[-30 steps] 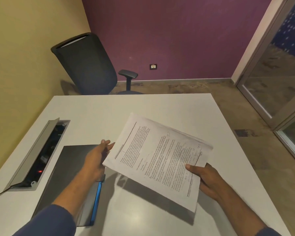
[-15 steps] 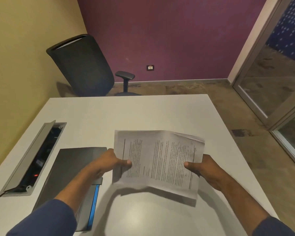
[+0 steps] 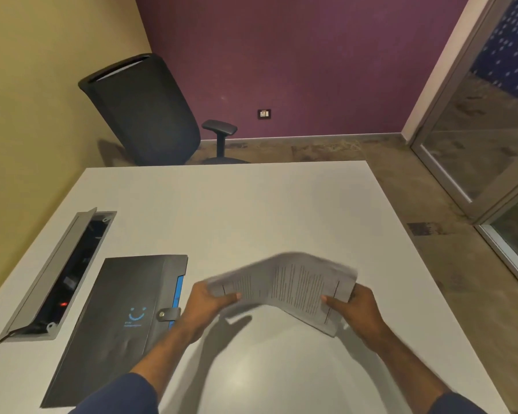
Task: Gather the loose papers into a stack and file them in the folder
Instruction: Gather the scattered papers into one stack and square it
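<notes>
Holding the papers [image 3: 293,286] up off the table [image 3: 251,210] with both hands, I'm gripping one short end in each. My left hand [image 3: 205,306] is pinching the left edge, thumb lying across the top sheet and fingers curled underneath. My right hand [image 3: 355,309] is clamping the right edge the same way, thumb on the printed face. The stack is arching upward in the middle, and the far edge is blurring, so I cannot tell how neatly the sheets are lining up. The papers are hanging above the near middle of the white table, casting a shadow on it. The folder [image 3: 123,318] is lying flat and closed just to the left of my left wrist, dark cover up, strap [image 3: 168,313] snapped over its blue edge. Beyond it, the cable box [image 3: 63,276] in the tabletop is standing with its lid raised.
</notes>
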Tool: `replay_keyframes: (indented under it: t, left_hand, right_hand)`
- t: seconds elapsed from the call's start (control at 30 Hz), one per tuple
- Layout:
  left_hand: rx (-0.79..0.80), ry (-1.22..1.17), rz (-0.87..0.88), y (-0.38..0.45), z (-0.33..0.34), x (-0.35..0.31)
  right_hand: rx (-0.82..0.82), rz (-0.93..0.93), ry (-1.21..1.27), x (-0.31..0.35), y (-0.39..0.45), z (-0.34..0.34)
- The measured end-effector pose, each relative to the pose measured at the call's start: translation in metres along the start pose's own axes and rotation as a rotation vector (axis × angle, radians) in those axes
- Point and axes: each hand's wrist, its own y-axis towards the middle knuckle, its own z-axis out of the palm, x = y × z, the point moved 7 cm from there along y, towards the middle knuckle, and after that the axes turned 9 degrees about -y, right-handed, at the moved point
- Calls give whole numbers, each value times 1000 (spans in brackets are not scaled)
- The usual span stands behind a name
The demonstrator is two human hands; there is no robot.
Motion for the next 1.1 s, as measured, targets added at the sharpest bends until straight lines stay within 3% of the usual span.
replay_keyframes:
  t: [0.17, 0.33, 0.5, 0.6, 0.67, 0.87, 1.0, 1.1]
  left_hand:
    - [-44, 75, 4, -5, 19, 20]
    - [-226, -26, 43, -6, 16, 17]
    - [-81, 257, 117, -13, 34, 23]
    - [-153, 350, 136, -14, 32, 22]
    - [-126, 374, 217, -16, 36, 21]
    - [-250, 268, 82, -21, 28, 45]
    - [-268, 247, 18, -20, 28, 48]
    - [-240, 346, 67, -13, 29, 36]
  right_hand:
    - [-107, 78, -1, -26, -5, 0]
    - [-249, -61, -9, -11, -8, 0]
    - [-202, 63, -115, -36, -12, 15]
    - [-245, 39, -142, -33, -15, 17]
    - [-263, 55, -144, -35, -18, 18]
    - [-326, -24, -321, -29, -28, 22]
    - [-223, 109, -272, -49, -28, 28]
    - [-218, 113, -302, -46, -25, 23]
